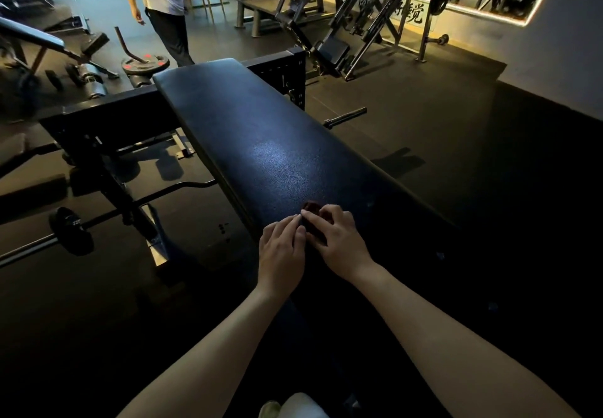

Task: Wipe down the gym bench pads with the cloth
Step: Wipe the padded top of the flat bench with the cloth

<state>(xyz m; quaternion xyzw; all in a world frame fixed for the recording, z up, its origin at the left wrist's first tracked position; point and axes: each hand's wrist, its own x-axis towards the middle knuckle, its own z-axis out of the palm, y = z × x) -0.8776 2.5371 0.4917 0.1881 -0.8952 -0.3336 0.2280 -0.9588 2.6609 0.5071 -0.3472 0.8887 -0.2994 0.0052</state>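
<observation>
Cloth (pixel 310 207): small, dark red-brown, bunched up, sitting on the near end of the bench pad (pixel 261 130). Your left hand (pixel 282 248) and right hand (pixel 339 241) pinch it, fingers clamped on it. Pad is black, grained, glossy mid-length. Dim gym, dark rubber floor (pixel 424 124), barbell (pixel 71 235) on your left.

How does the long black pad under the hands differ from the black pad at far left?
The long black bench pad lies about level; the black pad at far left slopes. The left hand and right hand meet at a small dark reddish cloth on the long pad; nothing touches the far-left one. Both are black upholstered pads.
</observation>
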